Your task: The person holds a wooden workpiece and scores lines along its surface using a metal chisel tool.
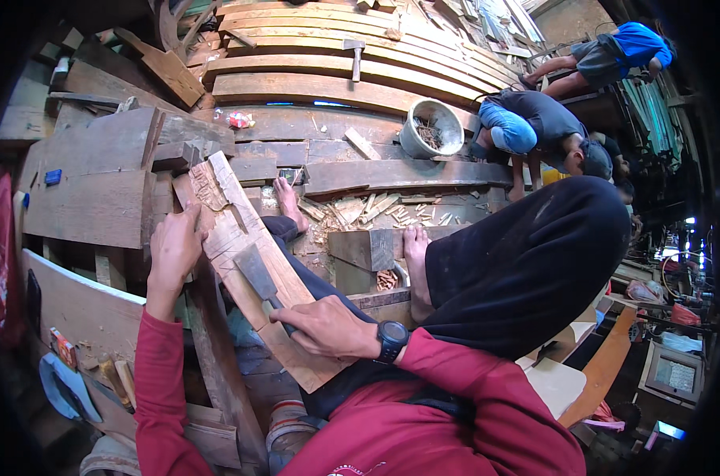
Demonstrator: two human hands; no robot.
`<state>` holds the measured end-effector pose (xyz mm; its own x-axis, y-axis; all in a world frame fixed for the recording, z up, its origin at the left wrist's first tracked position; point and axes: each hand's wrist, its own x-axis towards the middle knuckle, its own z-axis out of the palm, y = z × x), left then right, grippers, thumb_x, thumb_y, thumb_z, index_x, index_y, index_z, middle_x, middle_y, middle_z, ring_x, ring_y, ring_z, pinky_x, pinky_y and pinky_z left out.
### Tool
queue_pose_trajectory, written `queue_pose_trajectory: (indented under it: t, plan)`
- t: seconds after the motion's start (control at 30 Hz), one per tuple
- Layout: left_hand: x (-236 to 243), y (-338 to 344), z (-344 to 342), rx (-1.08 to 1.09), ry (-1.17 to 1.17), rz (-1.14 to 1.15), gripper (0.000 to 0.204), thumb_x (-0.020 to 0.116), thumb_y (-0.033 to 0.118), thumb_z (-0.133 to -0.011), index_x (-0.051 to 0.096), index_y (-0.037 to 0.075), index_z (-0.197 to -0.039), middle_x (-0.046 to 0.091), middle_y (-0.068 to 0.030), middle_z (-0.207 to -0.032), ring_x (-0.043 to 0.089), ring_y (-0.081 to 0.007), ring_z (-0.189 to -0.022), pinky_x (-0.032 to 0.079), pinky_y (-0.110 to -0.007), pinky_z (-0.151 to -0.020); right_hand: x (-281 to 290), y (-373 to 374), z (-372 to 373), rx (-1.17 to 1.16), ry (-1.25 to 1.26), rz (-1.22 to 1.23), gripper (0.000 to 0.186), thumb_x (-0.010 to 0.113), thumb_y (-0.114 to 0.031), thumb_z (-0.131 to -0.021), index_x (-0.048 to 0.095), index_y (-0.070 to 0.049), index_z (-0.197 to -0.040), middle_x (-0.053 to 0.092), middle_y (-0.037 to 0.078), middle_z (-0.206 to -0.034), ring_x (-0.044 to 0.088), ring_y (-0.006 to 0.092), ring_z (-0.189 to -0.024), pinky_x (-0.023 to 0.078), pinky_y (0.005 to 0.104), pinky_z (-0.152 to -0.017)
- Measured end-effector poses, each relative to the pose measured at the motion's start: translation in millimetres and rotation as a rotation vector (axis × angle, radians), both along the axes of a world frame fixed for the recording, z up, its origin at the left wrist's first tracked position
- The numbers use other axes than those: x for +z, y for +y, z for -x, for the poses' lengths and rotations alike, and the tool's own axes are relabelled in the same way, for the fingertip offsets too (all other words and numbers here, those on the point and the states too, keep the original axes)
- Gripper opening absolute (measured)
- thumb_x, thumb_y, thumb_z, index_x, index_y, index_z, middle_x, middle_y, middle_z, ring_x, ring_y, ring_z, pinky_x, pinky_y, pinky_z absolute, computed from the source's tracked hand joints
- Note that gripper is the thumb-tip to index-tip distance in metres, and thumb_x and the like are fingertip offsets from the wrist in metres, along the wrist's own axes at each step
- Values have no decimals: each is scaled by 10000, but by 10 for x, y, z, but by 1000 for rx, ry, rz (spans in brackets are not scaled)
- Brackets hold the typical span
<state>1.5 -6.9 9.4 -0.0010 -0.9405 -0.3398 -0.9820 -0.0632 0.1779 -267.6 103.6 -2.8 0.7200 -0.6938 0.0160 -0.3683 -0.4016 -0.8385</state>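
A pale wooden board (226,243) lies slanted across my lap, its far end beside a dark wooden bench. Chipped, rough-cut wood (207,190) shows near that far end. My left hand (176,244) holds the board's left edge just below the rough patch, fingers bent and the index finger reaching onto the wood. In my right hand (328,327) is a wide-bladed chisel (254,270), its handle wrapped by closed fingers. The chisel's flat blade lies along the board's face, pointing away toward the cut area. A dark watch (392,341) circles my right wrist.
Long planks (312,89) are stacked ahead, with a hatchet-like tool (356,59) on them. A grey bucket (412,140) holds nail-like pieces. Wood chips (352,210) litter the floor by my bare feet. At right, one person (544,115) crouches and another (633,51) bends over.
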Motion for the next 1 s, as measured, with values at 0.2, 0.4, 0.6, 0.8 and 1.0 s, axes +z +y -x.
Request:
queue_pose_trajectory:
  t: [0.2, 0.4, 0.6, 0.8, 1.0]
  plan:
    - [-35, 11, -35, -8, -4, 33, 441, 740, 167, -832, 617, 95, -1249, 687, -260, -966, 656, -461, -936, 523, -533, -805, -54, 19, -6, -24, -44, -3, 366, 605, -118, -826, 581, -87, -1190, 675, 151, -852, 659, 362, -727, 517, 460, -614]
    - [-9, -1, -15, 0, -12, 9, 444, 744, 173, -830, 621, 94, -1250, 685, -261, -976, 656, -458, -940, 523, -532, -806, 84, -2, -59, 7, -56, -18, 372, 591, -84, -826, 570, -72, -1197, 676, 156, -840, 651, 367, -693, 511, 469, -607]
    - [-56, 0, -42, -48, -7, 67, 360, 736, 152, -827, 627, 59, -1158, 691, -254, -920, 671, -458, -888, 541, -533, -757, 127, 20, -66, -39, -60, 32, 424, 592, -56, -800, 577, -69, -1223, 651, 137, -795, 648, 345, -680, 510, 443, -581]
    - [-48, 3, -17, -36, 7, 62, 355, 737, 152, -827, 632, 61, -1154, 694, -250, -929, 673, -452, -890, 543, -523, -767, -61, 34, -19, -50, -51, 38, 455, 599, -63, -792, 567, -64, -1246, 647, 128, -785, 649, 341, -674, 512, 445, -580]
    - [25, -13, 5, 4, -14, -17, 442, 735, 160, -833, 625, 91, -1256, 685, -264, -999, 655, -464, -948, 528, -530, -816, -122, 21, 12, 2, 95, 21, 427, 604, -72, -813, 571, -71, -1239, 646, 122, -791, 651, 327, -662, 510, 438, -574]
